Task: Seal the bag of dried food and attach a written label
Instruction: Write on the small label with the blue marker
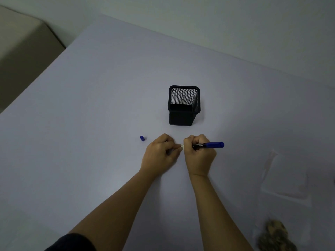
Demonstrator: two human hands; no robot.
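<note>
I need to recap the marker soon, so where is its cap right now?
In the head view, the blue cap stands on the table, just left of the left hand and forward-left of the black mesh pen holder.

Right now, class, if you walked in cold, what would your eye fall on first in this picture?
First, the two hands meeting at the centre of the table: the right hand grips a blue marker over a small white label that the left hand pins down. Just behind them stands a black mesh pen holder, with the marker's blue cap lying to the left. At the lower right lies a clear bag holding brown dried food.
</note>
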